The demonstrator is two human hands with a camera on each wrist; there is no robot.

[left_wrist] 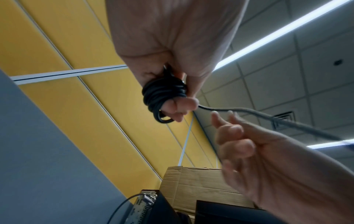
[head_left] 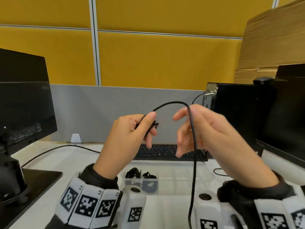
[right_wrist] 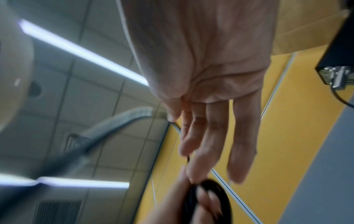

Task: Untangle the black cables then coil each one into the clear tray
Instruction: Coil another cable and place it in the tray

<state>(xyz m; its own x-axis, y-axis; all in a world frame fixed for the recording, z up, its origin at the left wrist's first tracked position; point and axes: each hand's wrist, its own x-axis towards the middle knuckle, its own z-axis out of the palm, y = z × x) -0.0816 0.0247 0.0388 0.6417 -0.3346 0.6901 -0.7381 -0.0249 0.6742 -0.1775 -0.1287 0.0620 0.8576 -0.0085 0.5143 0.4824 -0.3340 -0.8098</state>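
— Fingers first: what are they doing?

— The fingers [left_wrist: 180, 106] of my left hand [head_left: 130, 129] are curled through a small coil [left_wrist: 162, 94] of black cable [head_left: 191, 129], several turns wound round them, and my thumb presses the strand where it leaves the bundle. My right hand [head_left: 203, 129] is loose, fingers straight and spread, clamping nothing; the cable only drapes across its palm side.

— And the pose?

— Both hands are raised in front of me above the tabletop [head_left: 69, 161], near each other but apart, wrists low, backs toward me. From the left thumb the cable arches up, bends over the right hand, then hangs straight down between my wrists and out of view at the bottom.

— Where is the tray?

— The clear tray [head_left: 175, 177] sits on the tabletop just below my hands, in front of the keyboard [head_left: 165, 150]. It is divided into compartments. Two at its left end each hold a coiled black cable [head_left: 133, 173], and something dark lies in a compartment nearer me; I can't tell what it is. The compartments to the right look bare through the plastic, though glare makes them hard to read.

— Anything further out?

— A monitor [head_left: 24, 100] stands on the left, a computer case [head_left: 234, 109] on the right.
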